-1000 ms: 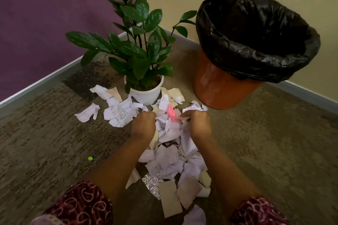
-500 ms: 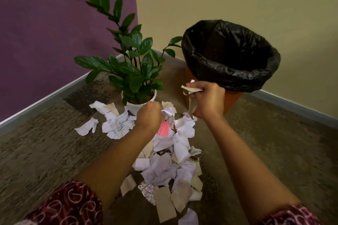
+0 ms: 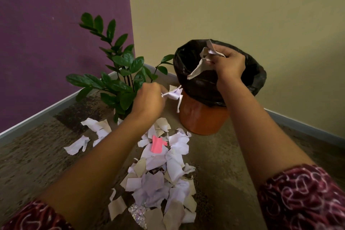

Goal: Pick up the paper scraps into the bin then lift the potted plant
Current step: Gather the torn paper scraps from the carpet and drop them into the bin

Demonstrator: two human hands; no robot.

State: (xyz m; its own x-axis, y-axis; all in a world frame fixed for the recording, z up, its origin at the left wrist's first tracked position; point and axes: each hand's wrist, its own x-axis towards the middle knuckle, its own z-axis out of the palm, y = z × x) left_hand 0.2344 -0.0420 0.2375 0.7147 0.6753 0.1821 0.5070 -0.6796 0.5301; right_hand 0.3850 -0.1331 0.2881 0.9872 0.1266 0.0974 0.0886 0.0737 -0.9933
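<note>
An orange bin [image 3: 201,119] lined with a black bag [image 3: 196,84] stands in the corner. My right hand [image 3: 228,63] is over its mouth, shut on beige and white paper scraps [image 3: 200,65] that dangle into the opening. My left hand [image 3: 149,99] is raised beside the bin, shut on white scraps [image 3: 175,94]. A heap of torn paper [image 3: 160,177], with one pink piece [image 3: 156,145], lies on the carpet below my arms. The potted plant [image 3: 119,80] stands left of the bin; my left arm hides most of its white pot.
A purple wall [image 3: 56,43] and a beige wall [image 3: 242,15] meet behind the plant, with grey skirting along the floor. More scraps [image 3: 78,144] lie on the carpet left of the heap. A crumpled foil piece [image 3: 138,214] sits at the heap's near end.
Both hands have risen from the heap with scraps. The right hand has moved from beside the bin to over its mouth, and the left has lifted up toward the bin.
</note>
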